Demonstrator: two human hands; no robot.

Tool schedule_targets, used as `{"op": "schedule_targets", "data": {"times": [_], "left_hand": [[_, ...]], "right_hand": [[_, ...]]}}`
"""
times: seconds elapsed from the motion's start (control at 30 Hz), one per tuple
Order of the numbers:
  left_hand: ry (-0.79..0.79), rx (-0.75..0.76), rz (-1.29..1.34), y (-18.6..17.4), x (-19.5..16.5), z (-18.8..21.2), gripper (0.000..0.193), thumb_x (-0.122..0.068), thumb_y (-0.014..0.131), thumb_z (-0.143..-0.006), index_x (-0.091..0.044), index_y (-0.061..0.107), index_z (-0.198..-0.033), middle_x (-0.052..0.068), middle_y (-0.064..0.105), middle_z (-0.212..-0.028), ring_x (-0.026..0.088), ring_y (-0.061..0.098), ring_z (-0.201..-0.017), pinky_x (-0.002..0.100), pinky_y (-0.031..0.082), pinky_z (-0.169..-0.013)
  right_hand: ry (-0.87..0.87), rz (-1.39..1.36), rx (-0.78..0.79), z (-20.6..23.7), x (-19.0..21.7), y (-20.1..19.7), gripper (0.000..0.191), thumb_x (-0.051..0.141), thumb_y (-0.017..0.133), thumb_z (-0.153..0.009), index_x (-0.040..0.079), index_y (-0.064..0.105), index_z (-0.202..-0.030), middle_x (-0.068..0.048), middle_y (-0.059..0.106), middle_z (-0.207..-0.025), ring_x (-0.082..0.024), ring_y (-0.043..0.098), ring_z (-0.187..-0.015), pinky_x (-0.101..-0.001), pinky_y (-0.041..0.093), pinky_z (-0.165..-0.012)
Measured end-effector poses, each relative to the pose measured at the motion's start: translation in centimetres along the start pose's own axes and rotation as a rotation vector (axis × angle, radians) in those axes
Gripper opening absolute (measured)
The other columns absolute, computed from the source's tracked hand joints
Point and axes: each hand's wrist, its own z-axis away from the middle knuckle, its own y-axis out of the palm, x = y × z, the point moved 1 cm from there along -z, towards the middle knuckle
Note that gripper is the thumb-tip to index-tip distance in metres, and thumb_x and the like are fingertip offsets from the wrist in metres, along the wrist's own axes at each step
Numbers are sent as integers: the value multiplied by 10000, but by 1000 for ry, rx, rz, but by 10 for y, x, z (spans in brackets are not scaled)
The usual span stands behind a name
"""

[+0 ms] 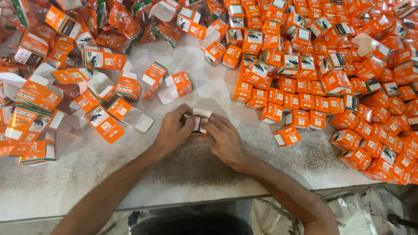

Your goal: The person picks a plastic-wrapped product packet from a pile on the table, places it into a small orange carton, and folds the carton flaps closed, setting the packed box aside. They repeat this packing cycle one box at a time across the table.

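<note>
Small orange carton (199, 123) with a white flap is sitting between both hands, near the middle of the tabletop (191, 167), a little toward its near edge. The left hand (173, 130) is closing its fingers on the left side of the carton, and the right hand (224, 138) is gripping the right side, with its fingertips pressing on the white flap at the top. Most of the carton is hiding behind the fingers. Toward the right edge, a big heap of closed orange boxes (331, 65) is covering the tabletop up to the far edge. Toward the left edge, flat and half-open orange cartons (87, 95) with white flaps are lying in disorder, well apart from the hands.
</note>
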Motion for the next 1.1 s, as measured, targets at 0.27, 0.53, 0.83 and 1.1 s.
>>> {"op": "schedule_targets", "data": {"times": [0.27, 0.53, 0.83, 1.1], "left_hand": [[633, 4, -45, -9, -10, 16, 378, 21, 614, -868, -32, 651, -1241, 158, 684, -1271, 316, 708, -1125, 387, 603, -921], [746, 75, -233, -14, -18, 17, 282, -95, 774, -856, -27, 639, -1094, 169, 647, -1388, 392, 598, -1342, 461, 539, -1063], [791, 65, -245, -10, -18, 17, 224, -103, 759, -874, -44, 647, -1059, 182, 646, -1379, 396, 601, -1328, 470, 560, -1035], [838, 167, -467, -17, -24, 26, 290, -131, 745, -760, -56, 666, -1029, 237, 445, -1574, 444, 376, -1490, 600, 377, -1197]], "right_hand": [[179, -218, 12, 8, -7, 7, 529, 92, 850, -781, 56, 560, -1222, -183, 687, -1251, -398, 660, -1196, -454, 546, -974], [238, -284, -13, 15, -25, 18, 663, 189, 855, -851, 16, 357, -1253, -226, 721, -1180, -385, 719, -1115, -449, 563, -893], [235, -287, -12, 16, -28, 16, 662, 205, 875, -846, 34, 390, -1264, -208, 699, -1168, -381, 721, -1112, -448, 572, -888], [117, -174, -7, 15, -25, 14, 794, 45, 823, -749, 28, 412, -1429, -240, 568, -1367, -428, 608, -1212, -487, 523, -990]]}}
